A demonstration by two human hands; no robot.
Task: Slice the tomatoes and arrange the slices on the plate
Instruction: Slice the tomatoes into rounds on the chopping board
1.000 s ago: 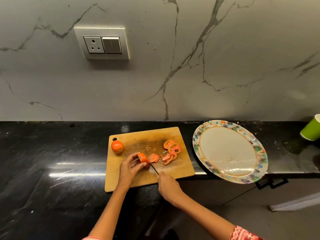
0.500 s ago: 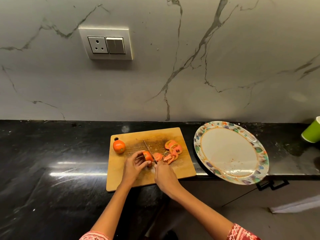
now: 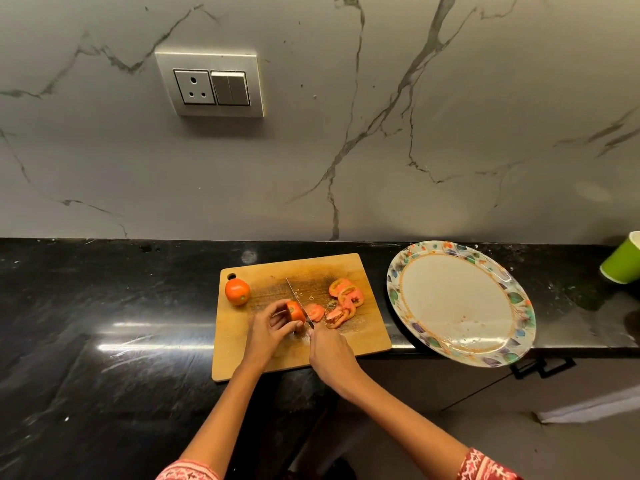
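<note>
On the wooden cutting board [image 3: 363,341] my left hand [image 3: 268,329] grips a partly cut tomato [image 3: 295,310] with curled fingers. My right hand [image 3: 329,351] holds a knife [image 3: 298,301] by its handle; the blade stands against the tomato's cut right face. Several tomato slices [image 3: 341,301] lie in a loose pile on the board just right of the blade. A whole tomato [image 3: 237,291] sits at the board's far left corner. The oval patterned plate [image 3: 519,299] lies to the right of the board with no slices on it.
The board and plate rest on a black stone counter [image 3: 104,323]; the plate overhangs the counter's front edge. A green paper cup [image 3: 621,259] stands at the far right. A wall socket and switch [image 3: 211,85] sit on the marble backsplash.
The knife went from lying low near the board's front edge to standing against the tomato's cut face. My right hand moved up and left towards my left hand. One slice lies freshly beside the blade.
</note>
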